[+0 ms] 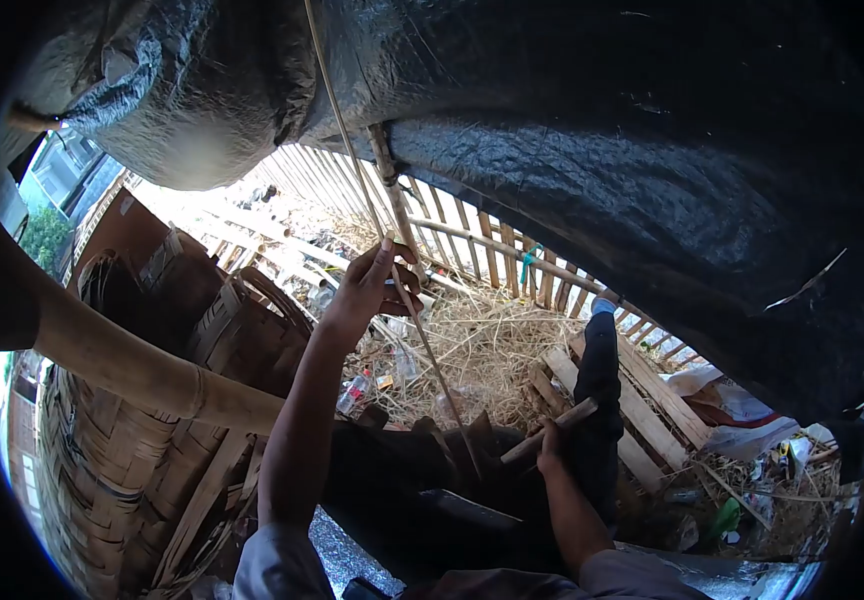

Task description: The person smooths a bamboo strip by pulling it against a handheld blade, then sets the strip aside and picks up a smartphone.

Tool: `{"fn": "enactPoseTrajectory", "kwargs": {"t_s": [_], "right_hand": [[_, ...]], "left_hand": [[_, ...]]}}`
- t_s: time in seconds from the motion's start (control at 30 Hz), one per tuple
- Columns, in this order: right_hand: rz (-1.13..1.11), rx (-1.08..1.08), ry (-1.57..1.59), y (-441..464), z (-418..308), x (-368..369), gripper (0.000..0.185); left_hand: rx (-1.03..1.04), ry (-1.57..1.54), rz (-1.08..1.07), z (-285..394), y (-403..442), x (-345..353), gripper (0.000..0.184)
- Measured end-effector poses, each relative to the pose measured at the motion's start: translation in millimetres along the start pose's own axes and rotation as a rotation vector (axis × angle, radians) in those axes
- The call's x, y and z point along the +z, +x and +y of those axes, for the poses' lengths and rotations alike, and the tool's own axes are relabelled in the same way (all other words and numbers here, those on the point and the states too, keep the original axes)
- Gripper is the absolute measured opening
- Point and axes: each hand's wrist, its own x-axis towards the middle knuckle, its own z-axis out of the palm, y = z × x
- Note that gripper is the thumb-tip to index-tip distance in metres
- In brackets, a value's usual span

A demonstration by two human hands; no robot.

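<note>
A long thin bamboo strip (432, 362) runs from the top of the view down to my lap. My left hand (377, 285) pinches it near the middle, thumb and fingers closed around it. Lower right, my right hand (550, 445) is wrapped round a short wooden handle (577, 412). The handle's far end reaches toward dark pieces in my lap, beside the strip's lower end; what it belongs to is too dark to make out.
Black plastic sheeting (602, 180) hangs overhead. A thick bamboo pole (152, 375) and woven baskets (102, 470) stand at left. Straw (482, 340), a plastic bottle (354, 392), wooden slats (642, 400) and a bamboo fence (492, 250) lie ahead.
</note>
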Motion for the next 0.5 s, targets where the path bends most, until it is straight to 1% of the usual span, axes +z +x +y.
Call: {"fn": "enactPoseTrajectory", "kwargs": {"t_s": [0.1, 0.17, 0.3, 0.37, 0.4, 0.43, 0.5], "right_hand": [[-0.017, 0.032, -0.045, -7.7, -7.3, -0.3, 0.02], [0.055, 0.037, -0.078, -17.9, -12.8, 8.8, 0.022], [0.106, 0.053, -0.093, -27.7, -13.9, 9.0, 0.019], [-0.024, -0.014, -0.076, -10.4, -2.0, 1.9, 0.022], [-0.016, -0.011, -0.08, -7.6, 1.0, -1.0, 0.022], [0.002, -0.024, -0.117, -4.1, 3.6, -3.0, 0.021], [0.026, -0.036, -0.15, 8.6, 10.8, -8.4, 0.021]], "left_hand": [[-0.047, -0.084, 0.003, -17.4, 5.0, -5.8, 0.045], [-0.044, -0.146, -0.016, -28.4, 10.9, -9.0, 0.045], [-0.119, -0.177, -0.036, -42.1, 18.3, -16.9, 0.044], [-0.126, -0.218, -0.082, -40.7, 20.7, -21.4, 0.043], [-0.144, -0.261, -0.122, -41.6, 18.5, -21.0, 0.042], [-0.164, -0.284, -0.094, -39.7, 18.0, -18.8, 0.04], [-0.174, -0.295, -0.102, -40.9, 19.8, -16.9, 0.038]]}}
